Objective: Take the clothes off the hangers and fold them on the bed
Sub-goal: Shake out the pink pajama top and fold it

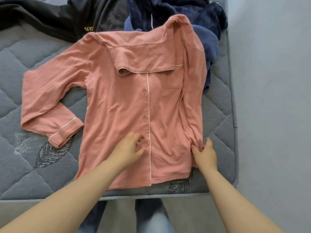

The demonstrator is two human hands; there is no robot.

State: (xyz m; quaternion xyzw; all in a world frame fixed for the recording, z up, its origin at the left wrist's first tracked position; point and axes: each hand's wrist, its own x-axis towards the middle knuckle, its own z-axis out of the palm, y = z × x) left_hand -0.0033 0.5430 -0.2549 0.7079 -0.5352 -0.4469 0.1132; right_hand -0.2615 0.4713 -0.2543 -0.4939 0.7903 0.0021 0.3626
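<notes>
A pink button-front pajama shirt [121, 105] lies front up on the grey quilted bed [33, 165], its collar folded down. Its left sleeve lies bent on the mattress; the right sleeve is folded in along the shirt's right side. My left hand [129, 148] rests on the lower front next to the bottom button, fingers spread. My right hand [206, 154] pinches the bunched fabric at the shirt's lower right edge. No hanger shows.
A black garment with yellow lettering [50, 19] lies at the bed's far left. A grey garment [112, 15] and dark blue fleecy clothes [193, 24] are piled behind the shirt. The bed's right edge meets a pale floor [272, 98]. My legs stand at the bed's near edge.
</notes>
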